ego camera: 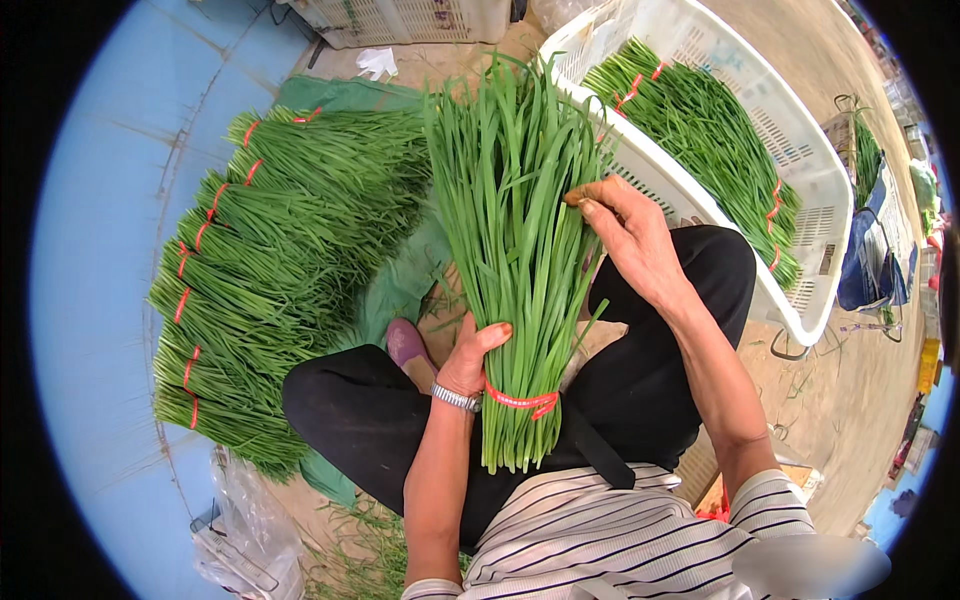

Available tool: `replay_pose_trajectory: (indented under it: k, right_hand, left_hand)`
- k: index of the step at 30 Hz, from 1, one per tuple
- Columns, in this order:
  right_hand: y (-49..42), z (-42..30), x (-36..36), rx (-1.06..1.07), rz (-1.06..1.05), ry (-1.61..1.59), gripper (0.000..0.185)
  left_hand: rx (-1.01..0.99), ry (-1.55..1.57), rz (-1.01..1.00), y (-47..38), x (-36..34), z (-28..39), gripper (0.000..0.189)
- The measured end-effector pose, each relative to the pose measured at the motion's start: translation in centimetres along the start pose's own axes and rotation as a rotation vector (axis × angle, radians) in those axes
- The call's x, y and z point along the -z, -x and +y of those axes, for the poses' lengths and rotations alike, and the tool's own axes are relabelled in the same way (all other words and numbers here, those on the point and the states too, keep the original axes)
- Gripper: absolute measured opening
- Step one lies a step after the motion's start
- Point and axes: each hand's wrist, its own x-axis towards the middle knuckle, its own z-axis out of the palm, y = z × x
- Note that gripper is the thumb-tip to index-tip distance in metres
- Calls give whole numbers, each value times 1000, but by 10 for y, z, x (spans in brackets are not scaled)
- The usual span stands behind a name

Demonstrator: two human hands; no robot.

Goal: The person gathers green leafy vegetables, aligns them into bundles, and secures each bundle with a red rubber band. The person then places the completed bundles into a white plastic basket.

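Note:
A bundle of garlic chives [517, 247] stands over my lap, its cut stem ends towards me and its leaf tips pointing away. Red tape [523, 400] bearing print wraps it near the stems. My left hand [471, 356] grips the bundle from the left just above the tape, thumb in front; its other fingers are hidden behind the leaves. At the bundle's upper right edge, my right hand [630, 229] has its thumb and forefinger close together at the outer leaves. Whether a leaf is pinched between those fingertips is too small to tell.
Several taped chive bundles [300, 255] lie stacked on green sheeting [397, 262] against the blue wall [97, 247] at left. A white plastic crate [814, 300] at right holds more chives [705, 135]. A clear plastic bag [255, 517] sits lower left, near loose trimmings [364, 551].

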Motion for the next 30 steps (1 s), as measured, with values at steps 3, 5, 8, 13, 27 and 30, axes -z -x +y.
replay_pose_trajectory:
  k: [3,5,8,13,27,30]
  right_hand:
    - [-4,3,-4,-56,-2,-97,16]
    - [-7,1,-4,-123,-49,-108,18]
    - [-6,5,-7,-131,-15,-90,14]
    - [5,10,-22,155,347,266,8]
    - [-54,-31,-14,-21,160,-141,21]
    - [-76,-31,-32,-67,133,140,30]
  left_hand:
    - [-6,25,22,1,-2,0,70]
    - [-9,34,25,2,-3,2,69]
    - [25,-61,57,2,-9,6,80]
    - [62,-29,66,1,-5,5,67]
    - [58,-238,32,0,-27,14,68]
    - [20,-228,38,1,-30,14,66]
